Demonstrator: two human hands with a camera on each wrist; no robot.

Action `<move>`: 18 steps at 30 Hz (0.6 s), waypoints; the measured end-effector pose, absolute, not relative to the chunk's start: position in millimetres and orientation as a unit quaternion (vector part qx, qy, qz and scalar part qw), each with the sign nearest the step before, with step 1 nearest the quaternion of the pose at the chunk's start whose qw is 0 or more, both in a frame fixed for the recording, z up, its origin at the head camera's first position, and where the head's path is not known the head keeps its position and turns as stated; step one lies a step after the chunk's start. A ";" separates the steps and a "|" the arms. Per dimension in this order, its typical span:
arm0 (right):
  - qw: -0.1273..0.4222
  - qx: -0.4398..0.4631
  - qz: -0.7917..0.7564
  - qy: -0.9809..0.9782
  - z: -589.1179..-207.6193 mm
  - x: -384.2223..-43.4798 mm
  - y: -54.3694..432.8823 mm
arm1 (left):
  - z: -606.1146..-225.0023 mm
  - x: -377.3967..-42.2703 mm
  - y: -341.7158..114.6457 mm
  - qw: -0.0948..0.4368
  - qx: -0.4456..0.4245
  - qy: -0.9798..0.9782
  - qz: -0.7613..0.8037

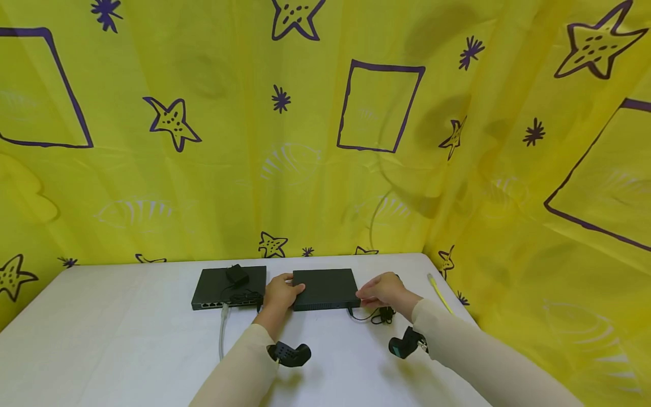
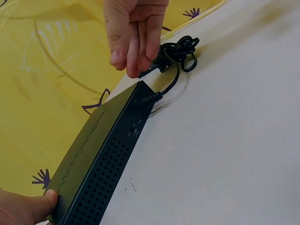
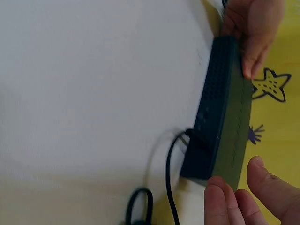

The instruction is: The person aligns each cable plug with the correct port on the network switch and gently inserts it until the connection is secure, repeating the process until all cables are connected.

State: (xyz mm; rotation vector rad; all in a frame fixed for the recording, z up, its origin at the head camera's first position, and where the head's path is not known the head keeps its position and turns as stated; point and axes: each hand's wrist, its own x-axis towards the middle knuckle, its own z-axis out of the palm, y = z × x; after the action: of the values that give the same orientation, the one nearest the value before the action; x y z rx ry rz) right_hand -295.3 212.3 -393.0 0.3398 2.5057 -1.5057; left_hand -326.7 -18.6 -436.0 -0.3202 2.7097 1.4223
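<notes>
A black network switch (image 1: 325, 289), a flat box with a perforated side (image 2: 101, 176), is in front of me. My left hand (image 1: 281, 293) grips its left end, thumb on the top face. My right hand (image 1: 385, 290) is at the other end, with the fingertips right by the corner; in the right wrist view the thumb and fingers (image 3: 216, 199) are spread apart with nothing between them. A black power cable (image 2: 171, 84) is plugged into the switch's perforated side near the right end, its coiled bundle (image 1: 383, 315) lying just below my right hand.
To the left is a second black switch (image 1: 205, 282) with a power adapter (image 1: 237, 275) and coiled cord on top. A grey network cable (image 1: 222, 333) runs from its front. A yellow cable (image 1: 441, 294) lies along the table's right edge. A yellow curtain (image 1: 229, 124) hangs behind.
</notes>
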 end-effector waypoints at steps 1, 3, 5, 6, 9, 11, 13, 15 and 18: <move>0.099 0.116 -0.513 0.845 -390.6 -296.1 215.0 | -436.1 -326.8 -19.0 0.034 -0.105 0.880 0.463; 0.095 0.113 -0.512 0.846 -386.1 -298.0 221.2 | -435.8 -327.0 -19.8 0.035 -0.106 0.879 0.464; 0.088 0.114 -0.507 0.850 -382.9 -300.9 229.2 | -435.6 -327.3 -20.5 0.035 -0.107 0.879 0.463; 0.085 0.114 -0.502 0.853 -382.3 -302.7 233.9 | -435.7 -327.4 -20.7 0.035 -0.107 0.879 0.462; 0.075 0.127 -0.490 0.859 -379.9 -308.3 248.3 | -436.4 -327.8 -20.8 0.033 -0.107 0.878 0.465; 0.070 0.137 -0.485 0.861 -379.1 -312.0 258.0 | -438.0 -328.3 -20.6 0.032 -0.105 0.878 0.466; 0.065 0.149 -0.486 0.858 -377.9 -314.4 266.5 | -439.4 -328.6 -20.4 0.030 -0.104 0.877 0.468; 0.059 0.160 -0.485 0.857 -377.0 -316.3 274.4 | -440.8 -329.3 -20.8 0.029 -0.103 0.877 0.469; 0.056 0.170 -0.489 0.854 -376.8 -317.9 284.7 | -442.5 -330.2 -20.7 0.027 -0.103 0.875 0.473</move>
State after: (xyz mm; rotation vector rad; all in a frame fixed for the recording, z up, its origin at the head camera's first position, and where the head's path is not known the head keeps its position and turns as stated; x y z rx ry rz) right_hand -317.9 284.7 -376.8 0.5145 2.5913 -1.4845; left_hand -330.2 -20.7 -442.5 -0.3179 2.7003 1.4610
